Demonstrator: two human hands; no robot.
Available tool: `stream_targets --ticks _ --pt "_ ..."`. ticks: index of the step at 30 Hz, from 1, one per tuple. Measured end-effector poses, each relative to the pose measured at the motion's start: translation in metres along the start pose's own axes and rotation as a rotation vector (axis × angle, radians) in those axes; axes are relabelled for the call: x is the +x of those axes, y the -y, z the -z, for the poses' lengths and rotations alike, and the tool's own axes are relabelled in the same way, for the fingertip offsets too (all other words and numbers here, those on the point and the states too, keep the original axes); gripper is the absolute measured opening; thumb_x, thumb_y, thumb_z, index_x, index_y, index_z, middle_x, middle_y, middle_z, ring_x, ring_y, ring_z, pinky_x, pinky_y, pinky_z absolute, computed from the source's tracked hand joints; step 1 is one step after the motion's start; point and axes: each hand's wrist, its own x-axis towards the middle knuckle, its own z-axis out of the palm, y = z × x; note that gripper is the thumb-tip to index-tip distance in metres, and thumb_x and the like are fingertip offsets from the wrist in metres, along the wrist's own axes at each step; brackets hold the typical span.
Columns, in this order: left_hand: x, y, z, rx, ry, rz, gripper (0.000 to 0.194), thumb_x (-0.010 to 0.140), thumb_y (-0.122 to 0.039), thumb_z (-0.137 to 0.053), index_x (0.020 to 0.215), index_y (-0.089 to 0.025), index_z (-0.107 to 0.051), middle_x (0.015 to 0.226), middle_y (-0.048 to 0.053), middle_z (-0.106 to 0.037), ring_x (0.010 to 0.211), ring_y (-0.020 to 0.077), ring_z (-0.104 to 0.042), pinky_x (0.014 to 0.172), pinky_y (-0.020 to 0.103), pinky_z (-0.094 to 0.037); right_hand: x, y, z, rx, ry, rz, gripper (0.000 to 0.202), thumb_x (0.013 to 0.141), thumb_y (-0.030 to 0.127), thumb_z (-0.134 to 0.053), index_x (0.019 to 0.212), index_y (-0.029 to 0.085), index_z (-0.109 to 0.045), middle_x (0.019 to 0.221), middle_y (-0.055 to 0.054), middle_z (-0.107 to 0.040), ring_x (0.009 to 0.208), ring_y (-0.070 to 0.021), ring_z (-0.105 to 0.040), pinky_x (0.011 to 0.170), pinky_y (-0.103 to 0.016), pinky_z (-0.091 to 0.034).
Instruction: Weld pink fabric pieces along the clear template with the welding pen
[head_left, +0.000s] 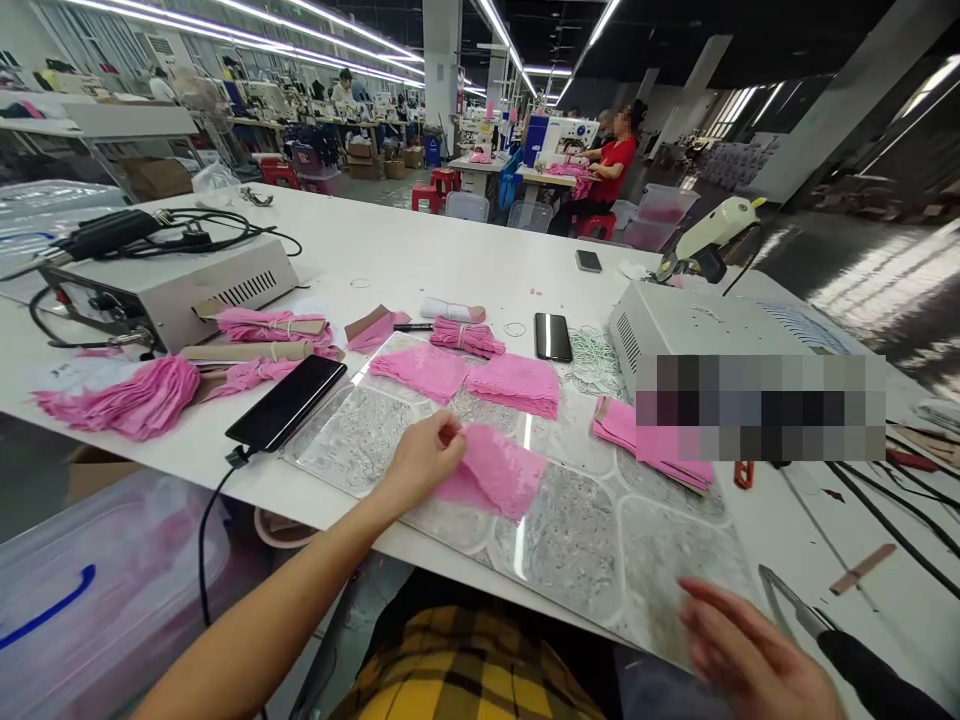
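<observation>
My left hand (426,455) pinches the upper left corner of a thin pink fabric piece (508,472). The piece lies partly folded on a grey stone-patterned board (574,535) under a clear sheet. Just behind it are two stacks of pink fabric pieces, a left stack (420,370) and a right stack (517,382). Over the board's front right edge, my right hand (750,640) is slightly blurred, its fingers stretched out and nothing seen in them. Close beside it lies a black-handled tool (862,650) with a bent metal tip.
Tied pink bundles (270,325) and a loose pink pile (127,395) lie at left. A plugged-in phone (289,400) overlaps the board's corner. Metal boxes stand left (187,290) and right (690,330). Farther off, a person in red (619,150) sits at a sewing machine.
</observation>
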Motion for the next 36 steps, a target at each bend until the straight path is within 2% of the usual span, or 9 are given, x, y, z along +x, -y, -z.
stream_targets --ticks 3,6,8,11,19,23,28,33,36 --pt "-0.021 0.020 0.003 -0.005 -0.077 0.027 0.011 0.079 -0.016 -0.048 0.079 -0.019 -0.058 0.082 0.002 -0.068 0.078 0.0184 -0.063 0.071 0.029 -0.047 0.020 0.026 -0.052 -0.245 0.071 0.273 0.032 0.066 0.050 -0.073 0.084 0.024 -0.074 0.062 -0.004 -0.066 0.050 -0.0192 -0.060 0.048 -0.033 -0.054" --pt "-0.037 0.031 0.003 0.011 -0.153 0.019 0.009 0.078 -0.016 -0.050 0.080 -0.020 -0.058 0.097 0.005 -0.069 0.095 0.0226 -0.061 0.087 0.038 -0.045 0.038 0.040 -0.098 -0.437 0.202 0.584 0.026 0.076 0.045 -0.063 0.083 0.022 -0.072 0.075 -0.005 -0.068 0.062 -0.0175 -0.062 0.055 -0.031 -0.053" --pt "-0.044 0.034 0.001 0.034 -0.192 0.009 0.008 0.079 -0.016 -0.050 0.080 -0.020 -0.058 0.105 0.006 -0.068 0.104 0.0253 -0.059 0.093 0.043 -0.041 0.050 0.043 -0.118 -0.564 0.247 0.624 0.028 0.080 0.044 -0.056 0.085 0.021 -0.071 0.073 -0.004 -0.067 0.060 -0.0162 -0.059 0.057 -0.031 -0.050" --pt "-0.051 0.038 -0.002 0.083 -0.234 -0.018 0.008 0.079 -0.015 -0.051 0.079 -0.020 -0.058 0.112 0.008 -0.066 0.111 0.0277 -0.056 0.098 0.049 -0.036 0.069 0.047 -0.136 -0.698 0.225 0.548 0.029 0.081 0.042 -0.052 0.088 0.020 -0.069 0.075 -0.004 -0.066 0.063 -0.0167 -0.059 0.063 -0.032 -0.049" --pt "-0.058 0.045 -0.011 0.198 -0.305 -0.101 0.008 0.079 -0.014 -0.050 0.080 -0.019 -0.056 0.120 0.013 -0.064 0.123 0.0325 -0.050 0.105 0.056 -0.029 0.096 0.060 -0.170 -0.814 0.219 0.455 0.016 0.077 0.029 -0.055 0.086 0.020 -0.065 0.075 -0.001 -0.067 0.068 -0.0161 -0.059 0.063 -0.028 -0.040" --pt "-0.060 0.048 -0.014 0.237 -0.324 -0.118 0.008 0.079 -0.014 -0.050 0.079 -0.020 -0.055 0.122 0.014 -0.062 0.125 0.0337 -0.049 0.106 0.059 -0.028 0.096 0.062 -0.176 -0.858 0.242 0.446 0.013 0.079 0.024 -0.051 0.073 0.021 -0.062 0.067 0.000 -0.065 0.063 -0.0153 -0.055 0.059 -0.027 -0.034" --pt "-0.060 0.051 -0.016 0.268 -0.335 -0.138 0.007 0.079 -0.013 -0.049 0.079 -0.019 -0.053 0.125 0.015 -0.061 0.125 0.0340 -0.049 0.106 0.059 -0.032 0.097 0.067 -0.183 -0.864 0.255 0.485 0.014 0.080 0.023 -0.049 0.073 0.020 -0.061 0.069 -0.001 -0.063 0.064 -0.0153 -0.053 0.060 -0.027 -0.033" --pt "-0.067 0.060 -0.002 0.245 -0.326 -0.189 0.010 0.087 -0.021 -0.049 0.093 -0.018 -0.055 0.130 0.017 -0.055 0.124 0.0309 -0.050 0.104 0.051 -0.042 0.090 0.074 -0.180 -0.841 0.284 0.541 0.014 0.079 0.020 -0.050 0.087 0.020 -0.062 0.079 -0.003 -0.062 0.068 -0.0159 -0.053 0.060 -0.028 -0.034" --pt "-0.071 0.073 0.013 0.191 -0.254 -0.302 0.023 0.091 -0.025 -0.050 0.112 -0.019 -0.056 0.141 0.014 -0.045 0.132 0.0293 -0.044 0.104 0.047 -0.044 0.075 0.073 -0.167 -0.795 0.436 0.590 0.013 0.080 0.023 -0.054 0.089 0.022 -0.063 0.078 -0.001 -0.061 0.065 -0.0139 -0.053 0.062 -0.027 -0.040"
